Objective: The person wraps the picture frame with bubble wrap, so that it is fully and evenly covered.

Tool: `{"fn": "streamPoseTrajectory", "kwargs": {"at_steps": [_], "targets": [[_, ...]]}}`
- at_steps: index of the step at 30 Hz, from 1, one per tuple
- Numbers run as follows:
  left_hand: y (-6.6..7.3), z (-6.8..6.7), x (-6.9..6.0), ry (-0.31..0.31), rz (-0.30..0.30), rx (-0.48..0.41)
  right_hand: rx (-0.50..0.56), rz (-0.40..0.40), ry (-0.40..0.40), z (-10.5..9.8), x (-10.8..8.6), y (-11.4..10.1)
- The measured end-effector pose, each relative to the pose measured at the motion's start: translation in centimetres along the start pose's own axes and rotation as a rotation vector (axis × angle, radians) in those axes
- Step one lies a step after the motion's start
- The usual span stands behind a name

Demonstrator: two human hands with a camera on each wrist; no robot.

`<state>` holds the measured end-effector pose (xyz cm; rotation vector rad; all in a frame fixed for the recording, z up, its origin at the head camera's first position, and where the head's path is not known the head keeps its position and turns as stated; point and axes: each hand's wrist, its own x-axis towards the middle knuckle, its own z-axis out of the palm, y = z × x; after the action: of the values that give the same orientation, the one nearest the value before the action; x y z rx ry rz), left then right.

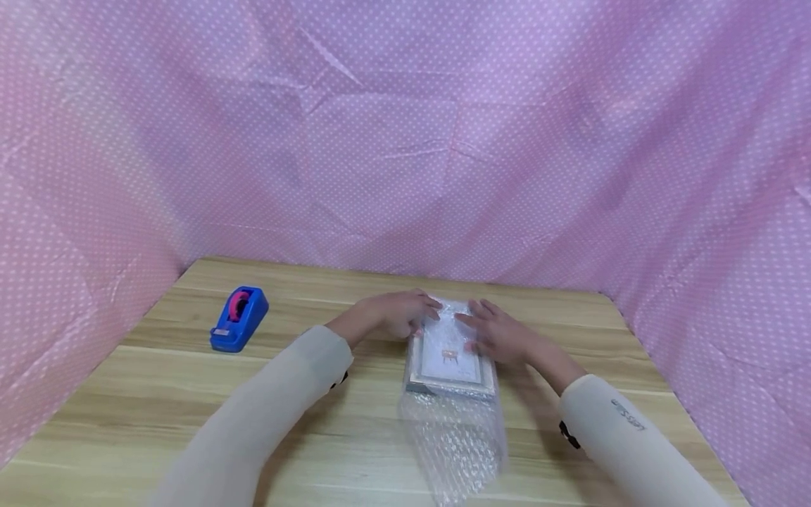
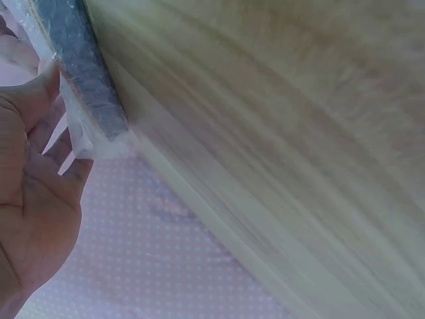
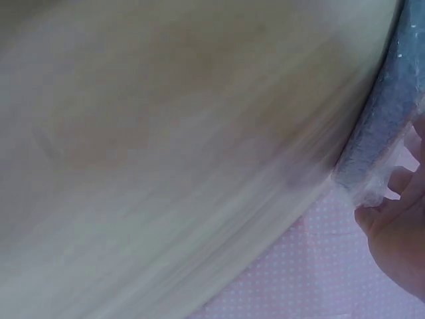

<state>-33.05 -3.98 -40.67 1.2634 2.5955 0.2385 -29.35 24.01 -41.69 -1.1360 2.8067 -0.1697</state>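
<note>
A picture frame (image 1: pixel 451 360) with a small chair-like drawing lies face up on the table, bubble wrap (image 1: pixel 457 436) around its far part and extending past its near edge. My left hand (image 1: pixel 405 313) rests on the frame's far left part, fingers over the wrap. In the left wrist view, the thumb of that left hand (image 2: pixel 36 179) touches the wrapped edge near a corner. On the far right part, my right hand (image 1: pixel 500 331) presses the wrap with spread fingers. The right wrist view shows only part of the right hand (image 3: pixel 398 232) beside the wrapped corner.
A blue tape dispenser (image 1: pixel 241 320) with a pink roll stands on the left of the wooden table (image 1: pixel 329 451). Pink dotted cloth (image 1: pixel 405 155) hangs behind the table and along both sides.
</note>
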Motion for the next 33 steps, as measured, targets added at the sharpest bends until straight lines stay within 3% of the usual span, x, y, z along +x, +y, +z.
{"fn": "streamPoseTrajectory", "kwargs": {"at_steps": [8, 16, 24, 30, 33], "targets": [[-0.3, -0.5, 0.4, -0.04, -0.026, -0.028, 0.007, 0.017, -0.027, -0.4, 0.9, 0.4], [-0.5, -0.2, 0.4, -0.048, -0.011, 0.017, -0.006, -0.03, 0.037, -0.5, 0.3, 0.5], [-0.5, 0.0, 0.4, -0.046, -0.014, 0.034, -0.135, -0.198, 0.066, -1.1, -1.1, -0.7], [-0.4, 0.0, 0.4, -0.043, -0.016, 0.013, -0.306, -0.367, 0.163, -0.7, -4.2, -2.2], [-0.3, -0.2, 0.2, -0.038, -0.017, -0.005, -0.343, -0.448, 0.215, -0.3, -6.0, -3.2]]}}
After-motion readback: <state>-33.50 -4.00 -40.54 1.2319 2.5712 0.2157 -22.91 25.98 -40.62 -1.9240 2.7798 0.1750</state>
